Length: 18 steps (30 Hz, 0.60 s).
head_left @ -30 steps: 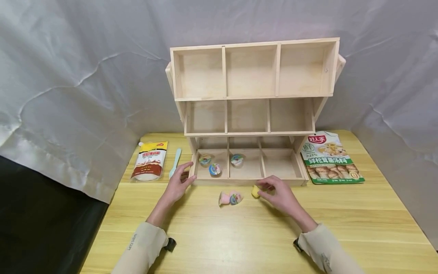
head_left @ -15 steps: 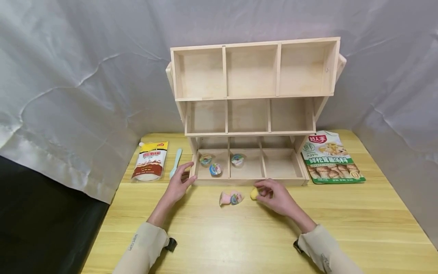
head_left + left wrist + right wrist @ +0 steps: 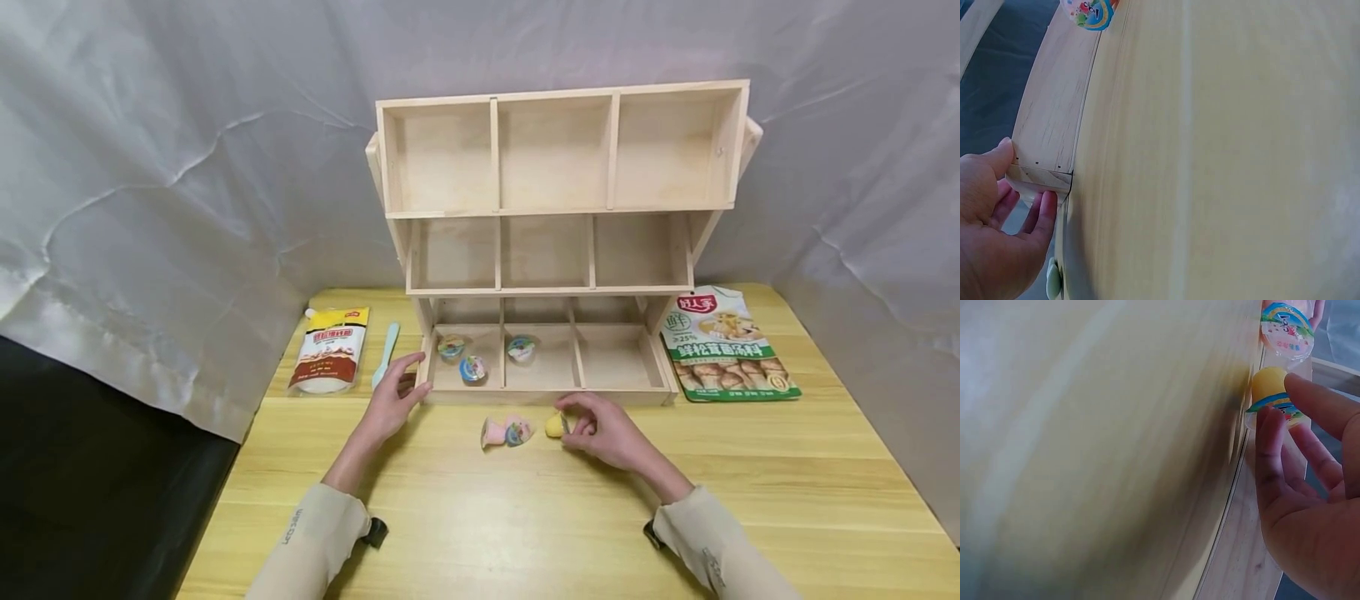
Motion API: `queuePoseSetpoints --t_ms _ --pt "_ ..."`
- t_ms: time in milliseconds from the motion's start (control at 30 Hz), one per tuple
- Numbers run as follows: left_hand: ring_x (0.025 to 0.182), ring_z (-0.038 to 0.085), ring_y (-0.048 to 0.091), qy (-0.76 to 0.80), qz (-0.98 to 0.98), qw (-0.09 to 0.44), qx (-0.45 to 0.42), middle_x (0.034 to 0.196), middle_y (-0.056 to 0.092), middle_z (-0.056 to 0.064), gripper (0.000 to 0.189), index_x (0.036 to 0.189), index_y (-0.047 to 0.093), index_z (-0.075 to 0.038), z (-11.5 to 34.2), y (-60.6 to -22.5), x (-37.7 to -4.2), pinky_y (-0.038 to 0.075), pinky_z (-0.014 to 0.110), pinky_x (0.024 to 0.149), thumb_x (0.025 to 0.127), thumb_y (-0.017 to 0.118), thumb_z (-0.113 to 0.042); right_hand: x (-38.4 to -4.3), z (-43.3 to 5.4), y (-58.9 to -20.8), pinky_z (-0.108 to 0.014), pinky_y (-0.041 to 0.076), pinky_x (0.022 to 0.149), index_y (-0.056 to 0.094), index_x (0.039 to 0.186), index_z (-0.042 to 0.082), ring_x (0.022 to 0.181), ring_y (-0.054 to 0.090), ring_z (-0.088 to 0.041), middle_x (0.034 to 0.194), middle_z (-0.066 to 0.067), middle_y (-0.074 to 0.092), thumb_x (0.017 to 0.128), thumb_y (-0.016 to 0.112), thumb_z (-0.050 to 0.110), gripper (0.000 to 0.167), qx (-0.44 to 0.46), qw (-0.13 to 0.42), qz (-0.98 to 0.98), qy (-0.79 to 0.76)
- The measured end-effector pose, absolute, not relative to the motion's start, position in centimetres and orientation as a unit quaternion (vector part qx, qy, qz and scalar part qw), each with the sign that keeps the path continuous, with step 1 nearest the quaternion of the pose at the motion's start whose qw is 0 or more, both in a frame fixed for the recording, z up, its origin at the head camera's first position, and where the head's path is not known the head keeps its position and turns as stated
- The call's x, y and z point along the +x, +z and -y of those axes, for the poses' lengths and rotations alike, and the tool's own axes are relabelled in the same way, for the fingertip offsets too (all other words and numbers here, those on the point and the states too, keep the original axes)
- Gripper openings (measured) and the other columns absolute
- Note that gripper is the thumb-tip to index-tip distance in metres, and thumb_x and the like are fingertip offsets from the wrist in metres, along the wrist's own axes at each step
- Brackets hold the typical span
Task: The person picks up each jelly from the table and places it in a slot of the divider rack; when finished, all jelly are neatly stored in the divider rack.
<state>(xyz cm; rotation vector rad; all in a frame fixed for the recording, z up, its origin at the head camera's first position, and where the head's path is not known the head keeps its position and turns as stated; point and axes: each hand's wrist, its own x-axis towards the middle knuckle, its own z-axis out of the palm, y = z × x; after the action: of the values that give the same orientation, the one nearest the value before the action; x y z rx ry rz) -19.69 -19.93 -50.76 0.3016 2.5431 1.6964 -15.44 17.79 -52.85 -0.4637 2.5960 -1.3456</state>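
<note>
My left hand (image 3: 390,404) grips the front left corner of a three-tier wooden shelf (image 3: 555,398), thumb on one side and fingers on the other, as the left wrist view shows. At the shelf's front edge, my right hand (image 3: 611,433) pinches a yellow jelly cup (image 3: 1269,384) by its lid, between thumb and fingertips, low over the table. To its left, two pink jelly cups lie on their sides touching: one pink jelly cup (image 3: 492,433) and another pink jelly cup (image 3: 518,431) with its lid facing me.
Jelly cups sit in the bottom tier: one jelly cup (image 3: 451,347) and a blue-lidded jelly cup (image 3: 472,369) at left, another jelly cup (image 3: 521,348) in the middle. A pouch (image 3: 328,350) and pale green spoon (image 3: 386,354) lie left, a green-white packet (image 3: 731,346) right.
The yellow jelly cup has shifted slightly left and turned in my right fingers, so its lid edge now shows. My left hand has stayed at the shelf corner.
</note>
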Motion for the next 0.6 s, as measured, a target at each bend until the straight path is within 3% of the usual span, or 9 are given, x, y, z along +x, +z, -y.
queuePoseSetpoints --t_ms 267,467,600 --pt "0.134 0.052 0.05 0.548 -0.83 0.039 0.097 0.158 0.036 0.028 0.057 0.154 0.041 0.002 19.91 -50.66 -19.61 0.043 0.059 0.117 0.102 0.063 -0.004 -15.69 -17.97 -52.96 -0.024 0.059 0.067 0.066 0.13 0.003 0.078 0.065 -0.014 0.106 -0.009 0.07 0.083 0.086 0.008 0.052 -0.154 0.097 -0.879 -0.44" --pt "0.134 0.051 0.05 0.55 -0.829 0.042 0.093 0.159 0.036 0.027 0.057 0.155 0.041 0.001 19.9 -50.75 -19.68 0.043 0.059 0.117 0.102 0.063 -0.005 -15.63 -17.89 -52.8 -0.022 0.058 0.071 0.068 0.127 0.004 0.083 0.065 -0.013 0.103 -0.004 0.071 0.082 0.088 0.011 0.05 -0.154 0.084 -0.889 -0.423" --pt "0.134 0.051 0.051 0.551 -0.828 0.04 0.093 0.158 0.037 0.026 0.057 0.155 0.041 0.001 19.92 -50.81 -19.74 0.043 0.059 0.117 0.102 0.063 -0.005 -15.3 -17.67 -52.07 -0.031 0.061 0.08 0.069 0.128 0.007 0.092 0.067 -0.018 0.109 -0.004 0.073 0.083 0.087 0.016 0.049 -0.16 0.072 -0.897 -0.405"
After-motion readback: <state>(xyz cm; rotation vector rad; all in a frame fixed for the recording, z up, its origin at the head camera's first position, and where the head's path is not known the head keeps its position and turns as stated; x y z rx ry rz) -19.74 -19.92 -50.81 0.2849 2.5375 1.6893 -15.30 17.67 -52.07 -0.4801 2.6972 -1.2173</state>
